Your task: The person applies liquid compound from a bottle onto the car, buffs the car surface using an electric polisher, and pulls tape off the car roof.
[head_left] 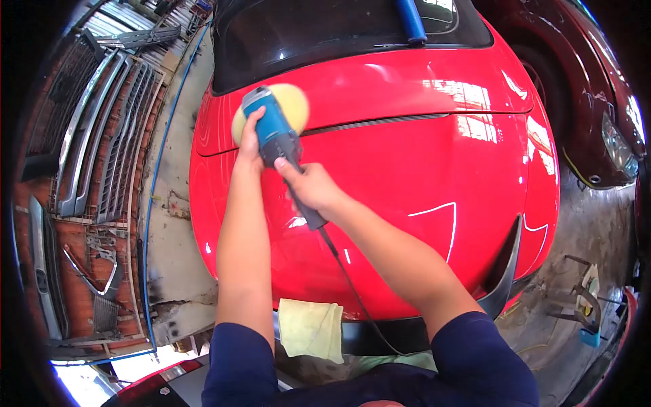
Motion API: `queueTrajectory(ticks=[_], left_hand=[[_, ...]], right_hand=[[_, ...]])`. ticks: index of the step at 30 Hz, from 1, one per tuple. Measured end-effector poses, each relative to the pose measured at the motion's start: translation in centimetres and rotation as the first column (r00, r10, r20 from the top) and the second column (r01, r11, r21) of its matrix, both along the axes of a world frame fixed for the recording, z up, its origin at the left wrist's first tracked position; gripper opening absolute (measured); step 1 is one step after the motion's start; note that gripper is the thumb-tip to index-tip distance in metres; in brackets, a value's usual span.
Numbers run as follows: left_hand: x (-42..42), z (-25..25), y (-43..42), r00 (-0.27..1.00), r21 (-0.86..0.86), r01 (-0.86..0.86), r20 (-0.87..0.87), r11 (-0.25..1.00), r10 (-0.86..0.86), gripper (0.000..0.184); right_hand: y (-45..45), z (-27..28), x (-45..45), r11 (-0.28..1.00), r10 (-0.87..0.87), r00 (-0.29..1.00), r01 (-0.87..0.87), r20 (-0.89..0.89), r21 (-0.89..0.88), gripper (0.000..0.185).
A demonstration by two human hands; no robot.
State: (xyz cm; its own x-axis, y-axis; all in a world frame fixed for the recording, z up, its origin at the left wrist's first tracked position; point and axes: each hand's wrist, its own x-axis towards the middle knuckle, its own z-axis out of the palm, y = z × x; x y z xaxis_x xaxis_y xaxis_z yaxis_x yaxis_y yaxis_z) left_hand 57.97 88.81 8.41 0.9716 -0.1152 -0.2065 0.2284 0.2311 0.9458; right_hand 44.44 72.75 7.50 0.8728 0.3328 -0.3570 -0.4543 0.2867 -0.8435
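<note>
A blue and black power polisher (pixel 274 125) with a round yellow foam pad (pixel 293 105) is against the red car (pixel 407 176), near the panel seam on the left. The pad's edge looks blurred. My left hand (pixel 250 144) is wrapped around the polisher's head end, its thumb along the blue casing. Farther back, my right hand (pixel 313 186) is closed around the black rear handle. From that handle a black cord (pixel 349 275) runs down over the bodywork towards me. A pale yellow cloth (pixel 312 329) hangs over the car's near edge.
Several car grilles (pixel 122 142) hang on the wall at left, beside a blue hose (pixel 157 176). A dark red car (pixel 590 88) stands close at right. A blue cylindrical object (pixel 410 24) lies by the dark window. A metal stand (pixel 586 298) sits on the floor at lower right.
</note>
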Motion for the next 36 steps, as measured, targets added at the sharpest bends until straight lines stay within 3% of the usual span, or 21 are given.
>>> queueTrajectory(ticks=[5,13,17,36], left_hand=[[1.0,1.9,-11.6,0.993,-0.003,0.116,0.034,0.993,-0.116,0.062],[0.5,1.9,-27.4,0.932,-0.185,0.317,-0.122,0.93,-0.341,0.058],[0.0,2.8,-32.9,0.909,-0.225,0.366,-0.118,0.903,-0.399,0.056],[2.9,0.2,-42.5,0.871,-0.329,0.454,-0.033,0.828,-0.49,0.053]], right_hand=[[-9.1,2.9,-1.0,0.993,-0.114,0.991,0.115,-0.069,0.007,0.059],[-23.3,6.2,-4.2,0.966,-0.259,0.963,0.256,-0.072,-0.044,0.052],[-27.6,7.6,-4.7,0.948,-0.297,0.955,0.291,-0.026,-0.13,0.052],[-34.9,5.9,-3.7,0.893,-0.401,0.916,0.395,0.016,-0.217,0.058]])
